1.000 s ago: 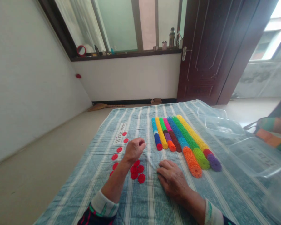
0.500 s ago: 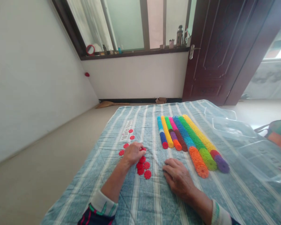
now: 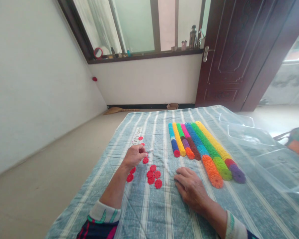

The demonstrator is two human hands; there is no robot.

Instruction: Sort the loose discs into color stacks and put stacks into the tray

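My left hand (image 3: 134,156) is closed in a pinch on a red notched disc (image 3: 146,154) at the left of the cloth. Just below its fingertips lies another red disc (image 3: 145,160). A loose cluster of several red discs (image 3: 150,181) lies between my two hands, some overlapping. Under my left wrist, two more red discs (image 3: 130,178) show in part. Beyond the hand is a further red disc (image 3: 140,138). My right hand (image 3: 190,187) rests palm down on the cloth, fingers loosely extended and apparently holding nothing.
Long rows of stacked coloured discs (image 3: 206,146) lie to the right of centre. Clear plastic containers (image 3: 281,169) stand at the right edge of the striped cloth (image 3: 159,219). A wall with a window ledge (image 3: 149,55) and a dark red door (image 3: 224,66) are beyond.
My left hand has moved left and slightly away from me, off the red cluster, uncovering discs there. My right hand stays in place. The view has shifted slightly.
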